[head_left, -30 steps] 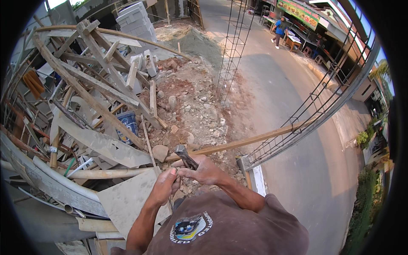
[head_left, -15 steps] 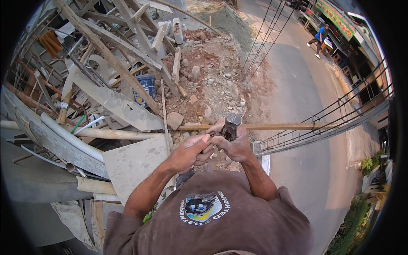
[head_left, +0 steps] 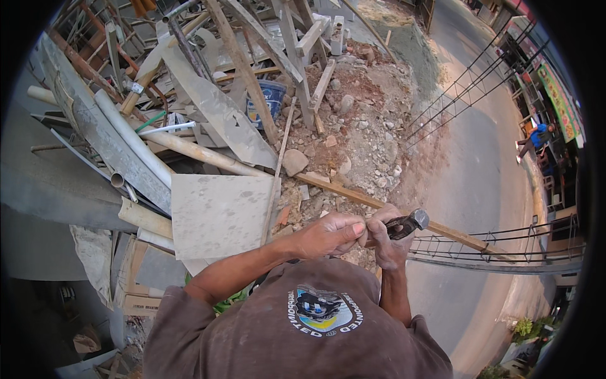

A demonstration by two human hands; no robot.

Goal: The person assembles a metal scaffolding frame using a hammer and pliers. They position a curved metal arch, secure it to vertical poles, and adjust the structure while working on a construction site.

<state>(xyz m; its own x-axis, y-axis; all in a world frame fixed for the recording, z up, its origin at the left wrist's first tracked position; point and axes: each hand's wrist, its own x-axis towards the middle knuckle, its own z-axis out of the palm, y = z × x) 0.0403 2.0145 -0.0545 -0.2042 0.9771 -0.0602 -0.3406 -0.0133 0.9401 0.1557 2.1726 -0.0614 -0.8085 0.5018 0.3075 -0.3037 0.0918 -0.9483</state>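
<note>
My right hand is closed around a hammer. Its blunt grey striking face points to the right, away from my palm, and its darker part lies against my fingers. Most of the handle is hidden. Right beside it, my left hand is closed, thumb pressed against curled fingers, with its fingertips meeting those of my right hand. Whatever is pinched there is too small or too covered to make out. Both hands are in front of my chest, above a long wooden batten.
Grey boards, pipes and leaning timbers crowd the left, around a blue bucket. Rubble lies ahead. Rebar cages stand beside the road at right. A person in blue is across it.
The view has turned to the left, so the scene sits further right. My hands have moved right, and the hammer has tipped from pointing away from me to pointing rightward.
</note>
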